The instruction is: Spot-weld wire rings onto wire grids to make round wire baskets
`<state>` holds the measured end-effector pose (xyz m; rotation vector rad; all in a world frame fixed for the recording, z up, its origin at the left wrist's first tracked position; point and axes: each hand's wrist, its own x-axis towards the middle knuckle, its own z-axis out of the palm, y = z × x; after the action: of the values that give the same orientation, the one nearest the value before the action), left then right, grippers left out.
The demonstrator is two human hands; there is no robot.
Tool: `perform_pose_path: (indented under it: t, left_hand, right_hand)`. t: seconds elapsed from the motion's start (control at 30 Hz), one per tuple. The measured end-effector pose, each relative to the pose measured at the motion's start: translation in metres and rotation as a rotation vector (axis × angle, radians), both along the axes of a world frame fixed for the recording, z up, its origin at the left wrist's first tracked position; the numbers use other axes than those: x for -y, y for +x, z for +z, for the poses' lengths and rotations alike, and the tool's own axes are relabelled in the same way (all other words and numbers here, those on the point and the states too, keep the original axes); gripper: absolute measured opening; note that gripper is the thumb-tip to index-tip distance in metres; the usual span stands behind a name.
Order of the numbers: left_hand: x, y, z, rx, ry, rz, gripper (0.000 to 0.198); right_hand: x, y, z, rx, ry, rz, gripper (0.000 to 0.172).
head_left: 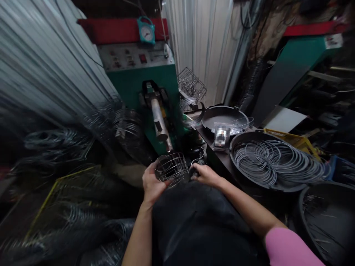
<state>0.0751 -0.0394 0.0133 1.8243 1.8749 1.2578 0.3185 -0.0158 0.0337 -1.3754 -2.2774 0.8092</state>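
Observation:
A small round wire basket (172,168) is in front of the machine's lower arm, just above my dark apron (199,221). My left hand (155,183) grips it from the left, thumb along its near side. At its right edge my right hand (202,174) is closed, fingers curled; what they hold is too dark to make out. Behind the basket stands a green machine (124,85) with a metal electrode arm (159,118) pointing down toward it. The tip of that arm ends close to the basket's far rim.
On the right, a round black tray (238,173) carries many wire rings (266,159). Behind it is another tray (222,112) with a small packet. A third tray (332,221) holds short wire pieces. Bundled wire parts (61,144) and a yellow-edged crate (44,203) lie left.

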Motion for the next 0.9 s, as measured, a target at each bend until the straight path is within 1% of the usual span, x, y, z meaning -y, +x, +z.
perform_pose_path:
  t: [0.07,0.1,0.17,0.23,0.33,0.4,0.5,0.6,0.7,0.8,0.9]
  left_hand:
    - [0.000,0.011,0.011,-0.194,0.010,-0.022,0.082]
    - [0.001,0.015,0.015,-0.249,0.011,-0.028,0.080]
    - [0.003,0.022,0.019,-0.292,0.019,-0.034,0.075]
    - [0.005,0.025,0.019,-0.289,0.023,-0.038,0.071]
    - [0.005,0.025,0.016,-0.266,0.023,-0.061,0.065]
    - [0.004,0.023,0.014,-0.246,0.010,-0.084,0.058]
    - [0.002,0.019,0.011,-0.203,-0.019,-0.105,0.050]
    - [0.000,0.017,0.008,-0.151,-0.044,-0.113,0.048]
    - [-0.002,0.016,0.008,-0.074,-0.073,-0.121,0.047]
    - [-0.004,0.017,0.011,-0.011,-0.101,-0.118,0.048]
    - [-0.006,0.016,0.013,0.000,-0.123,-0.131,0.049]
  right_hand:
    - [-0.007,-0.015,0.027,0.110,0.000,0.019,0.035]
    - [-0.010,-0.022,0.036,0.155,0.001,0.020,0.034]
    - [-0.011,-0.034,0.044,0.202,0.011,-0.002,0.032]
    - [-0.009,-0.042,0.041,0.196,0.040,-0.061,0.028]
    - [-0.004,-0.048,0.024,0.135,0.122,-0.110,0.023]
    - [-0.002,-0.047,0.012,0.062,0.154,-0.061,0.023]
    - [-0.006,-0.042,0.002,-0.054,0.153,0.095,0.028]
    - [-0.012,-0.035,0.004,-0.073,0.152,0.251,0.029]
    - [-0.016,-0.030,0.014,-0.028,0.153,0.351,0.027]
    - [-0.019,-0.029,0.021,0.033,0.153,0.379,0.031]
    - [-0.023,-0.031,0.021,0.071,0.154,0.366,0.026]
